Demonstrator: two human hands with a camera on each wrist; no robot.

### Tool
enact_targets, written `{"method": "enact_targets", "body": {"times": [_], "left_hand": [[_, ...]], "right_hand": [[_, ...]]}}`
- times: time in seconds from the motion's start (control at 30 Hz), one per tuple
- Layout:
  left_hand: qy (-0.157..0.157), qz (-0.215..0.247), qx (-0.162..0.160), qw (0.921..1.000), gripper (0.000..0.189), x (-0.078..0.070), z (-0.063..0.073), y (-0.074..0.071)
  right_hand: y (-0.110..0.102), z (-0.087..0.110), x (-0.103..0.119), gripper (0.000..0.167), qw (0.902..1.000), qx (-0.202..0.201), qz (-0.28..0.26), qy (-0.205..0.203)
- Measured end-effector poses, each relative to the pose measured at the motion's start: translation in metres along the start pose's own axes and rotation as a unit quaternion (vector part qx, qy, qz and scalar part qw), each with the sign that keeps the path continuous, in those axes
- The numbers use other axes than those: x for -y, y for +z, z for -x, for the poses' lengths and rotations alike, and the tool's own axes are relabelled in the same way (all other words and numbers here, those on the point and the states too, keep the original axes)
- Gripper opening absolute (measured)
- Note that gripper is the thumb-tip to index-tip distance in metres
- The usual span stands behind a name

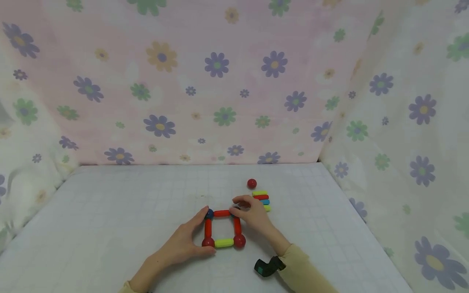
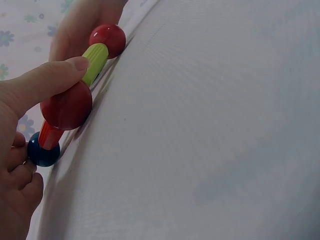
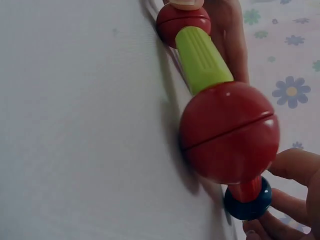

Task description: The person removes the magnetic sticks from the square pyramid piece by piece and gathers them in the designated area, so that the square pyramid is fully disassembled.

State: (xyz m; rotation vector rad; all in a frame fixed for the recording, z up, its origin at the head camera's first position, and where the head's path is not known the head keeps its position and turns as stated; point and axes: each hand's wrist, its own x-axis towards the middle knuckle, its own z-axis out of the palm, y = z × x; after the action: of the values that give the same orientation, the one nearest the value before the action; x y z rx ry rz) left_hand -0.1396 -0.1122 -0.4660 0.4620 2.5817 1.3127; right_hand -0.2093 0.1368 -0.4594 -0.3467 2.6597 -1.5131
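Note:
A square of magnetic rods and balls lies flat on the table, with three red rods (image 1: 208, 228) and one yellow-green rod (image 1: 224, 243). Red balls (image 3: 229, 132) form its near corners, blue balls (image 2: 43, 150) its far ones. My left hand (image 1: 185, 242) holds the left side, thumb against the near-left red ball (image 1: 208, 243) and fingers at the far-left blue ball (image 1: 209, 214). At the far-right corner, my right hand (image 1: 254, 213) pinches the other blue ball (image 3: 248, 204), which its fingers mostly cover in the head view.
Behind my right hand lie several loose rods (image 1: 261, 197) in yellow-green, red and blue, side by side. A single red ball (image 1: 251, 184) sits beyond them. A black wrist-camera mount (image 1: 269, 266) is at the right sleeve. Flowered cloth (image 1: 190, 122) hangs behind the white table (image 1: 128, 203).

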Motion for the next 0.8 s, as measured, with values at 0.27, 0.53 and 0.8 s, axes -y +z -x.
{"method": "enact_targets", "body": {"times": [0.27,0.53,0.8], "left_hand": [[-0.001,0.006,-0.002,1.0000,0.110,0.001,0.000,0.002],[0.004,0.005,-0.001,1.0000,0.110,0.001,0.000,0.001],[0.000,0.002,0.002,1.0000,0.110,0.000,-0.001,0.001]], "right_hand": [[0.009,0.004,-0.003,0.035,0.9993,0.024,0.014,-0.025],[0.012,0.006,-0.005,0.030,0.9995,0.012,0.013,-0.026],[0.010,0.006,-0.008,0.026,0.9989,0.013,0.007,-0.044]]}}
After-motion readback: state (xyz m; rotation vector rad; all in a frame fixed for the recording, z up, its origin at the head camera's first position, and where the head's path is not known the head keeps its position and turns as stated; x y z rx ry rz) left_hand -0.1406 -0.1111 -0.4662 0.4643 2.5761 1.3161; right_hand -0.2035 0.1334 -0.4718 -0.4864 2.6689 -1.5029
